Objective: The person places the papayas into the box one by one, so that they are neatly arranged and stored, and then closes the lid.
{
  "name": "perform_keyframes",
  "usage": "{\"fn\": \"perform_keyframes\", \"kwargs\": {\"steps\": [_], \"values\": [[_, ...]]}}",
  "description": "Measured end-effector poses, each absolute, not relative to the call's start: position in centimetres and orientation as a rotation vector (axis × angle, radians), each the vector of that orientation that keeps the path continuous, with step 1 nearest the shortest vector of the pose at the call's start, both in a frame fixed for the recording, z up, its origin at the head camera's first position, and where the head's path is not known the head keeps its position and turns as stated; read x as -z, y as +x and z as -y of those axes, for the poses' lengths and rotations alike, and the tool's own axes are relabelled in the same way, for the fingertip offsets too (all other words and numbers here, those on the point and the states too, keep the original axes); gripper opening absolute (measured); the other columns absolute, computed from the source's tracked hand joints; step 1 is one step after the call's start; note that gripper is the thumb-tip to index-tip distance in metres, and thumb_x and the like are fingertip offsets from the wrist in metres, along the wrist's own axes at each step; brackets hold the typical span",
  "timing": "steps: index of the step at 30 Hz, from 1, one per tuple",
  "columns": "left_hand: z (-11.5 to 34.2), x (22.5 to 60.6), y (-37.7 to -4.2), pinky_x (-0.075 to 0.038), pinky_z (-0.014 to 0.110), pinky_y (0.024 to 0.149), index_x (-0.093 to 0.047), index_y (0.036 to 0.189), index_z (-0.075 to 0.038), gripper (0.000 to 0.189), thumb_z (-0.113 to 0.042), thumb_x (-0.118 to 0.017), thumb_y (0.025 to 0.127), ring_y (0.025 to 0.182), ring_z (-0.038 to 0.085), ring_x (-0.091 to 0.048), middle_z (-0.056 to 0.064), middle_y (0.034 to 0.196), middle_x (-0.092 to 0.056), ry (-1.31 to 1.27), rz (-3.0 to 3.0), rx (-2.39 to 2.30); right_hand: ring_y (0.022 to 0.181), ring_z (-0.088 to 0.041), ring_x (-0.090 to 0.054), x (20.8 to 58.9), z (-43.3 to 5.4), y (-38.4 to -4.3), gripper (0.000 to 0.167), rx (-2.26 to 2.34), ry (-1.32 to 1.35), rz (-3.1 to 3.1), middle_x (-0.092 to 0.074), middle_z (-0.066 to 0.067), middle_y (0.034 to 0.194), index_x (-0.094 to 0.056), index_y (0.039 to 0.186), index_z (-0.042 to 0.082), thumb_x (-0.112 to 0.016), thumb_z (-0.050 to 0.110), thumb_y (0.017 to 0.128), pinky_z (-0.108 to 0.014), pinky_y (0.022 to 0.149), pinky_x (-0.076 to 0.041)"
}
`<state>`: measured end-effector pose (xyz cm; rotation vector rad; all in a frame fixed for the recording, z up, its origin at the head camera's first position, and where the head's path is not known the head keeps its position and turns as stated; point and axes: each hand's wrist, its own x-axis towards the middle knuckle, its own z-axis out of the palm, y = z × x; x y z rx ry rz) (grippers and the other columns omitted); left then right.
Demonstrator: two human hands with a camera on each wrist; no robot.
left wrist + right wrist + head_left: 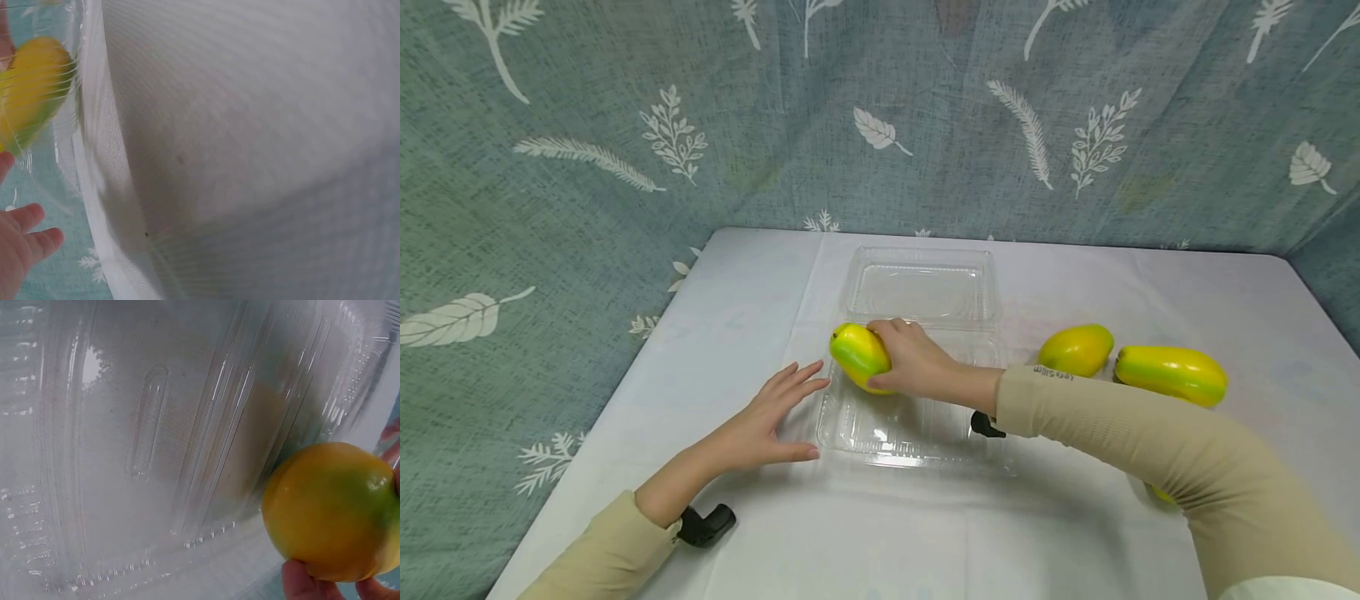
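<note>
A yellow-green papaya (857, 357) is gripped by my right hand (913, 360), with fingers on its far side and thumb on the near side. It is at the left end of a clear plastic clamshell box (880, 446), whose lid (925, 287) is folded back. Through the box's clear wall the papaya (39, 81) shows in the left wrist view; I cannot tell if it touches the bottom. In the right wrist view, fingertips (300, 581) press on the papaya (331, 509). Just left of the box, my left hand (760, 429) is spread with nothing in it.
To the right of the box lie two more yellow-green papayas, a shorter one (1077, 350) and a longer one (1172, 373). A sliver of another yellow fruit (1162, 494) shows under the right sleeve. A leaf-patterned curtain (880, 125) hangs behind the white-covered table (850, 533).
</note>
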<state>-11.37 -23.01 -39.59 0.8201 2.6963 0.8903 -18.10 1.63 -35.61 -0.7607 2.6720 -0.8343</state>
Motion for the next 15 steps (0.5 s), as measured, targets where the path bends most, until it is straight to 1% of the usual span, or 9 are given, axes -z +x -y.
{"fn": "perform_keyframes", "kwargs": {"steps": [4,10,15], "values": [[22.96,39.53,-11.35,-0.020,0.070,0.097,-0.035,0.141,-0.017,0.080,-0.038,-0.074,0.074,0.137,0.041,-0.008,-0.001,0.153,-0.016,0.821,-2.696,-0.889,0.099,-0.025,-0.048,35.75,-1.55,-17.99,0.069,0.838,-0.705,-2.679,-0.049,-0.014,0.117,-0.043,0.131,0.008,-0.075,0.025,0.073,-0.037,0.085,-0.045],[22.93,39.45,-11.35,-0.019,0.069,0.098,-0.034,0.141,-0.017,0.081,-0.038,-0.074,0.073,0.137,0.040,-0.007,-0.003,0.153,-0.015,0.805,-2.689,-0.887,0.098,-0.024,-0.049,35.74,-1.32,-17.72,0.068,0.830,-0.621,-2.689,-0.048,-0.015,0.117,-0.043,0.129,0.007,-0.075,0.025,0.073,-0.037,0.082,-0.047],[22.94,39.48,-11.34,-0.020,0.070,0.097,-0.034,0.141,-0.019,0.081,-0.041,-0.073,0.074,0.137,0.041,-0.008,-0.001,0.153,-0.016,0.816,-2.704,-0.862,0.099,-0.025,-0.048,35.51,-1.24,-17.64,0.068,0.830,-0.587,-2.680,-0.048,-0.014,0.117,-0.043,0.129,0.005,-0.076,0.024,0.072,-0.038,0.084,-0.047]]}}
